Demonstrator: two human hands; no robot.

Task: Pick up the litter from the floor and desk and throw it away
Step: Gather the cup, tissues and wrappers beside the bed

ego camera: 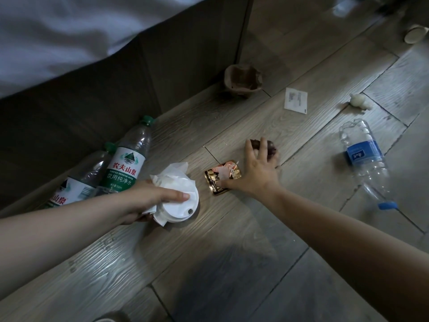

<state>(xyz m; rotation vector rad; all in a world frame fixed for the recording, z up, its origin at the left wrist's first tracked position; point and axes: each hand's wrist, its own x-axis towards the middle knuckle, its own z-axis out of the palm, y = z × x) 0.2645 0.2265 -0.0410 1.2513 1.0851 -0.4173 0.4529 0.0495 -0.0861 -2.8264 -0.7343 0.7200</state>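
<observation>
Litter (364, 156) lies across the wood floor (232, 263). The left hand (148, 198) grips a lidded cup (178, 208) with tissues (171, 177). The right hand (257, 173) curls its fingers (263, 147) round a dark brown wad (272, 147), thumb on a gold wrapper (220, 177).

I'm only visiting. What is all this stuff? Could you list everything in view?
Green-capped bottles: 2, clear, beside the bed base.
Blue-labelled bottle: 1, clear, floor, right.
Crumpled cup: 1, brown, by the bed corner.
Sachet: 1, white, mid-floor.
Lump: 1, off-white, far right.
Paper cup: 1, pale, on its side, top right.
Wrapper: 1, gold, centre.
Dark item: 1, brown, beyond the wrapper.
Lidded cup: 1, white lid, left of the wrapper.
Tissue: 1 bunch, white, on the lidded cup.
Sheet: 1, white, top left.
Left hand: holds lidded cup and tissue.
Right hand: fingers grip dark item, thumb on wrapper.
</observation>
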